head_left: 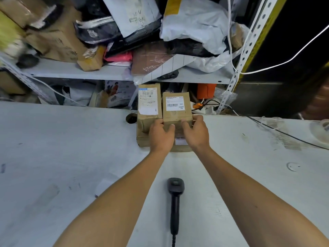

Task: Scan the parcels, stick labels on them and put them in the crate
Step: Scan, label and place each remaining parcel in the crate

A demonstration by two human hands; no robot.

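We see two brown cardboard parcels wrapped in clear, slightly shiny tape: the taller cardboard parcel [149, 104] and the smaller cardboard parcel [177, 108], each bearing a matt white paper label. The pale grey worktop [53, 148] looks painted, matt, scuffed and stained. On it lies a black plastic handheld scanner [174, 198] with a dull finish and a glossier head. Behind, the light grey metal shelf [74, 71] has perforated steel uprights. It carries glossy, crumpled white plastic mailer bags [194, 24], dark plastic bags [99, 31] and rough brown cardboard boxes [58, 41]. A thin white cable [284, 63] looks smooth.
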